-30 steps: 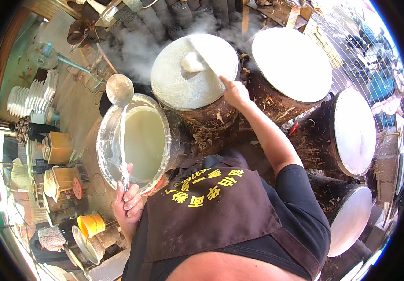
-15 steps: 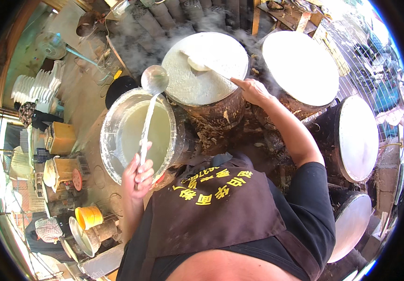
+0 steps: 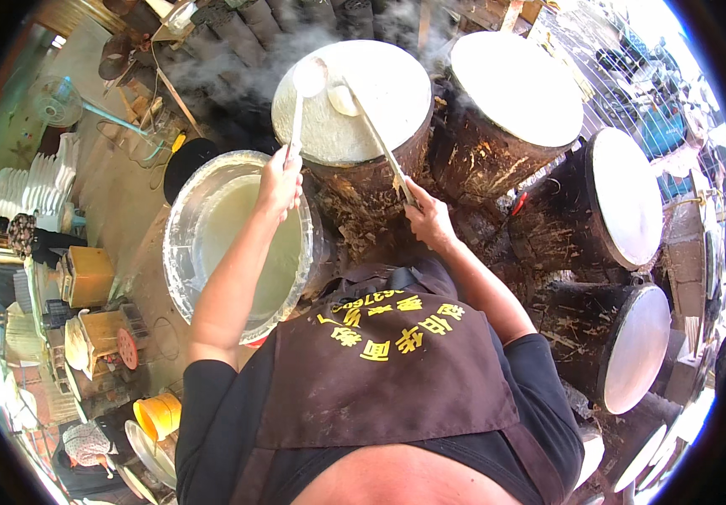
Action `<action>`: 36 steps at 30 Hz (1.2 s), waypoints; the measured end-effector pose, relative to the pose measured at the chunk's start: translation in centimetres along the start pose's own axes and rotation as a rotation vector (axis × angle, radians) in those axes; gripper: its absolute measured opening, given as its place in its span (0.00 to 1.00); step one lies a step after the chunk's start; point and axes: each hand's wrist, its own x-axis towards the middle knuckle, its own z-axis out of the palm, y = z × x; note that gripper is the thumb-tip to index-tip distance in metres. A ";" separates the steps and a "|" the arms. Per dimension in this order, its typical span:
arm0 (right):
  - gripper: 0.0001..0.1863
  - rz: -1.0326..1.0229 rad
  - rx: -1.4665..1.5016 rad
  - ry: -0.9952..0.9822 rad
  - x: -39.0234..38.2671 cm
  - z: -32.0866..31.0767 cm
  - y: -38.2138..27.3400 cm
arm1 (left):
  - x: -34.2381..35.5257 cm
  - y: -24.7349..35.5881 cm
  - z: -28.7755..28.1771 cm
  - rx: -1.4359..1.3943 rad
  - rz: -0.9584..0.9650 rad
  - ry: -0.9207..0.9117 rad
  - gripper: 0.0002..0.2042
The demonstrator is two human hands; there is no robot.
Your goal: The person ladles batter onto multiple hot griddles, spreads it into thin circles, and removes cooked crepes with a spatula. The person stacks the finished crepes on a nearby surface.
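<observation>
Far off to the left of both hands, a round blue fan (image 3: 53, 102) stands near a stack of white chairs (image 3: 39, 185), and a yellow round bucket (image 3: 158, 416) sits nearer in. Now the big round translucent tub (image 3: 173, 248), pale milky liquid inside, just left of the left forearm, which crosses over its edge. And here's the left hand (image 3: 280, 183), fingers closed round a long-handled metal ladle (image 3: 297, 124), its round bowl out ahead over a dark drum with a round white top (image 3: 392, 71); touching or not, I can't tell! Steam hangs beyond. On that white top, a pale rounded head ends a long thin-handled tool (image 3: 377, 141), gripped at its near end by the right hand (image 3: 429, 220). Right of that hand, more dark drums with white round tops (image 3: 514, 88)!
</observation>
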 end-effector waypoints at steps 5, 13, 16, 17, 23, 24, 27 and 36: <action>0.31 0.206 0.379 0.098 -2.6 3.8 -1.2 | 0.8 0.6 1.4 0.015 -0.057 -0.133 0.05; 0.30 -0.192 0.062 -0.022 -3.2 7.0 0.8 | -4.6 2.1 9.7 -0.996 -0.365 -0.410 0.08; 0.26 -0.440 0.040 0.190 -2.6 3.9 0.3 | -2.6 0.9 1.8 -1.584 -0.501 -0.820 0.09; 0.27 -0.294 -0.016 0.210 -1.8 2.4 -0.1 | -4.2 1.6 -0.5 -1.520 -0.441 -0.709 0.09; 0.31 -0.289 -0.658 0.017 0.6 1.9 0.1 | -12.9 0.8 -10.0 -1.212 -0.049 -0.472 0.12; 0.32 -0.334 -0.656 -0.076 -0.3 2.4 -0.8 | -13.5 -0.5 -11.7 -1.162 -0.019 -0.398 0.13; 0.31 -0.307 -0.542 -0.149 -0.5 2.4 -1.4 | -15.4 -4.3 -15.0 -0.922 -0.056 -0.043 0.15; 0.31 -0.313 -0.265 -0.110 -3.7 4.7 -2.5 | -15.0 -24.0 -15.5 -0.112 -0.481 0.211 0.26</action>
